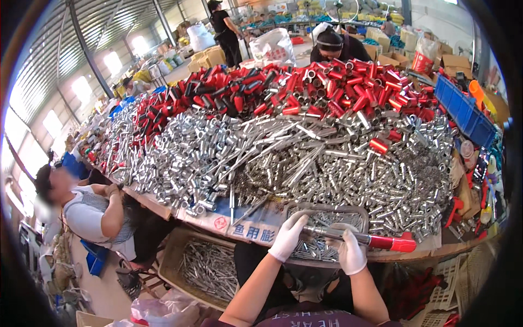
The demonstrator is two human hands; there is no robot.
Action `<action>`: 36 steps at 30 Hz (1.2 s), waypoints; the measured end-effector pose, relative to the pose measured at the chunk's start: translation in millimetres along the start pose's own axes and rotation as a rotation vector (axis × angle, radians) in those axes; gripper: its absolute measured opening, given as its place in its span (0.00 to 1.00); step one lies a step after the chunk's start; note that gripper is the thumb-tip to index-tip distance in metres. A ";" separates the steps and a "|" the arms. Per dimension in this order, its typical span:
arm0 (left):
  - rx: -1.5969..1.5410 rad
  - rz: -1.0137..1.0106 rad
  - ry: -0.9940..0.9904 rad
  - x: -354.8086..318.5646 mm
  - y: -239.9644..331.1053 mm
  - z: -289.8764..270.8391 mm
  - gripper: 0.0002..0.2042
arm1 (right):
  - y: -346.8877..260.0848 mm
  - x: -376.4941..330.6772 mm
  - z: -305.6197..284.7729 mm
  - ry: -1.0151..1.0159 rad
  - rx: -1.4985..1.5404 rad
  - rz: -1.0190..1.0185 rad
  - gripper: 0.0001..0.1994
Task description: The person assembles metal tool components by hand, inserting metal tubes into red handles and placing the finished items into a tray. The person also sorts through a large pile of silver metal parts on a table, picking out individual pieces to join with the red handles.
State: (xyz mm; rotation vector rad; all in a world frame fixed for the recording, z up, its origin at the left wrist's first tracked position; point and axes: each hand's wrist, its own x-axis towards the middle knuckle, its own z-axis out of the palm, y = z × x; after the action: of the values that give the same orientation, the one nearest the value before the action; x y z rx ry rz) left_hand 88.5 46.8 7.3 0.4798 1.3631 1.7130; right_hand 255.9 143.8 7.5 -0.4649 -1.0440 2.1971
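Both of my hands wear white gloves and hold one long tool with a silver metal shaft and a red end piece point(393, 242); its exact kind I cannot make out. My left hand point(291, 235) is closed at the shaft's left end. My right hand point(351, 252) grips the shaft nearer the red end, thumb up against it. The tool lies nearly level, just above a grey tray point(357, 209) of small metal parts at the table's front edge. Some of the tray is hidden behind my hands and the tool.
A large heap of silver metal parts point(305, 158) covers the table, with red and black tubes point(354, 87) behind. A bin point(174, 261) of metal rods stands at lower left. A seated person point(98, 212) is at left; others work beyond. A blue crate point(463, 111) rests at right.
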 end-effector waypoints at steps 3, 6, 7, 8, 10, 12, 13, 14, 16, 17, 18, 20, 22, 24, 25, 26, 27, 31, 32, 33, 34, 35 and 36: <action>0.011 0.000 -0.010 -4.5 3.5 -0.9 0.17 | 0.0 -3.2 1.5 -0.023 -0.001 0.001 0.18; -0.007 0.182 0.040 -13.8 13.7 1.9 0.17 | 1.8 -4.7 1.1 -0.069 0.007 0.009 0.15; -0.009 0.186 0.037 -15.4 23.2 2.3 0.17 | 1.1 -5.6 -1.1 -0.070 0.003 0.005 0.15; 0.079 0.334 0.136 -17.7 40.5 -2.5 0.16 | -0.1 -6.5 -3.1 -0.053 0.002 -0.002 0.15; 0.243 0.546 0.363 -8.9 76.7 -29.8 0.14 | -7.7 -9.9 -4.8 -0.026 0.004 -0.028 0.15; 0.449 0.557 0.685 18.1 101.7 -95.7 0.13 | -2.7 -4.7 -0.4 -0.031 -0.040 -0.016 0.15; 0.802 0.684 0.849 26.3 112.3 -132.4 0.14 | -4.4 -6.0 4.3 -0.054 -0.068 -0.023 0.15; 1.007 0.530 0.979 28.6 124.0 -150.7 0.13 | -4.9 -6.5 6.7 -0.058 -0.064 -0.029 0.15; 1.276 0.382 0.961 42.3 130.8 -187.2 0.11 | -6.8 -6.5 8.7 -0.102 -0.058 -0.025 0.16; 1.367 0.333 0.923 50.6 128.2 -196.8 0.11 | -6.2 -5.4 7.9 -0.093 -0.059 -0.046 0.16; 1.464 0.378 0.859 55.6 123.0 -213.4 0.12 | -6.4 -4.1 8.4 -0.128 -0.043 -0.012 0.16; 1.620 0.290 0.702 67.3 120.4 -208.0 0.15 | -6.4 -1.3 3.4 -0.144 -0.044 0.020 0.17; 1.743 0.240 0.616 65.6 127.8 -199.0 0.14 | -3.9 -0.4 -1.3 -0.145 -0.040 0.035 0.17; 1.829 0.183 0.626 72.4 128.2 -204.1 0.16 | -2.3 -1.9 -2.4 -0.138 -0.049 0.042 0.16; 1.853 0.171 0.649 72.8 128.4 -199.8 0.15 | -6.5 -3.7 -0.2 -0.144 -0.052 0.060 0.16; 1.838 0.192 0.669 73.3 126.8 -195.3 0.16 | -5.4 -4.1 -1.8 -0.140 -0.046 0.064 0.16; 1.824 0.214 0.694 72.1 126.1 -192.2 0.17 | -2.9 -5.9 -4.0 -0.141 -0.037 0.068 0.16; 1.804 0.196 0.701 68.1 121.4 -200.5 0.18 | 2.4 -8.3 -3.1 -0.101 -0.044 0.066 0.16; 1.803 0.202 0.702 69.2 122.0 -199.3 0.18 | -0.5 -10.6 -1.1 -0.103 -0.058 0.056 0.16; 1.825 0.140 0.672 69.9 124.8 -198.6 0.18 | -0.4 -8.4 -0.9 -0.108 -0.057 0.052 0.16; 1.846 0.074 0.640 70.6 126.7 -198.4 0.19 | 1.1 -7.4 -1.9 -0.108 -0.057 0.062 0.17; 1.847 0.073 0.642 71.5 127.8 -198.6 0.19 | 2.2 -6.4 -2.5 -0.105 -0.057 0.074 0.17; 1.849 0.085 0.651 73.9 126.9 -198.1 0.20 | 1.3 -4.4 -2.9 -0.128 -0.069 0.076 0.17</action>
State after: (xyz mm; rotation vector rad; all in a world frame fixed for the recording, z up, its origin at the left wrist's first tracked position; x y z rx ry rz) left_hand -148.1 -12.1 44.0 0.9230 3.1789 0.0754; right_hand 260.2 141.8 4.8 -0.4052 -1.1915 2.2881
